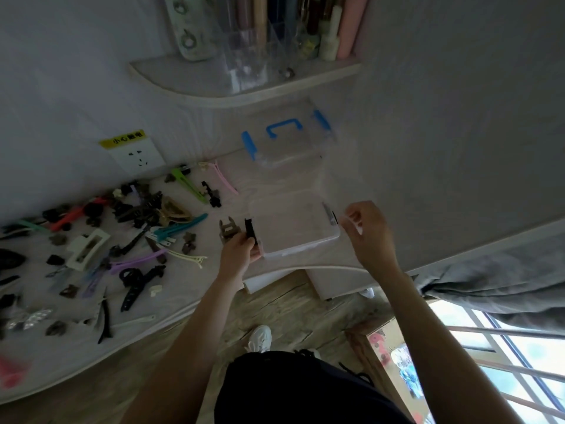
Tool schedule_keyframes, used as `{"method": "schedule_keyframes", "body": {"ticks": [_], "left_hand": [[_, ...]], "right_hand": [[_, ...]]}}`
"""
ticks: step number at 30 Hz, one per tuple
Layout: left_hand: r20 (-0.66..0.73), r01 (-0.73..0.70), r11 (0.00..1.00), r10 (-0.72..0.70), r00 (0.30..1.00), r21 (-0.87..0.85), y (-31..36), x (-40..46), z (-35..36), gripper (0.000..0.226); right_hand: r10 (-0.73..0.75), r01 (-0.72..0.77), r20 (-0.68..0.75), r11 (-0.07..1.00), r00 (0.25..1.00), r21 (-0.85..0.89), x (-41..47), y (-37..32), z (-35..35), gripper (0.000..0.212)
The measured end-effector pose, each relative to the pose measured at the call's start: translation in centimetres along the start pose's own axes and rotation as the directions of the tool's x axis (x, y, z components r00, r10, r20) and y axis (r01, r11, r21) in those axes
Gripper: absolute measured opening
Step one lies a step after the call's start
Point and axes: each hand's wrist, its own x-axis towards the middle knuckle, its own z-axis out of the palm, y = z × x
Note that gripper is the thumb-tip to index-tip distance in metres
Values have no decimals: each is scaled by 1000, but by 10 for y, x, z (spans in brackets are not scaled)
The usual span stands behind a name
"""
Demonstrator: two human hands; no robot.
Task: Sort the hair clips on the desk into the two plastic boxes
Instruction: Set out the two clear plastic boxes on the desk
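Left hand [241, 250] grip pinches the black latch of the near box [295, 228], centre frame; right hand [367, 231] grip unclear. Box overhangs tabletop [214, 289] edge; a hard tug could tip it off.

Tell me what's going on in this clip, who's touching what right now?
A person stands at a desk strewn with hair clips. The left hand rests at the left latch of the near clear box, apparently working it; the right hand is at the box's right side, though its grip is hard to read. The box looks empty. A second clear box with blue latches sits behind it, closed. No clips appear sorted yet.
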Motion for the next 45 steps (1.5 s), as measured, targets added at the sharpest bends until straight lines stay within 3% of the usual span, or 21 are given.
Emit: {"method": "schedule_keyframes", "body": {"ticks": [4,8,12,18,23,25,28,31,34,40,43,45], "left_hand": [[-4,14,1000,-15,1000,-5,-7,5,-7,25],[45,-56,997,54,998,44,-8,3,1,16],[183,-151,964,112,977,219,-7,3,22,11],[173,-185,919,131,976,348,-13,6,41,12],[126,-151,976,132,983,156,-7,-9,33,16],[94,-201,940,181,979,277,-2,-15,24,37],[27,-332,828,360,933,452,11,-25,10,35],[-63,-353,852,406,912,386,33,-8,0,27],[-83,-330,904,364,928,273,67,36,3,28],[-174,-332,904,385,906,269,112,96,36,47],[-106,-255,930,291,951,265,124,116,44,66],[-62,-271,918,301,952,289,125,123,40,59]], "right_hand": [[168,-168,3,984,986,-53,4,12,-9,14],[178,-184,-45,952,983,-243,16,14,-20,13],[76,-120,-117,896,990,-428,17,19,-21,42],[14,-8,6,805,1000,-593,2,42,-18,28],[-20,77,108,829,994,-553,0,42,-17,31],[-91,134,107,838,990,-528,7,36,-17,30],[-176,216,131,883,976,-416,23,22,-9,34],[-146,192,204,954,968,-231,48,7,9,32],[-114,152,255,979,960,-135,87,-7,28,40],[-56,192,376,922,925,-336,152,-20,69,56],[27,136,432,930,902,-343,155,-23,81,54],[1,122,397,951,918,-285,148,-27,83,48]]}}
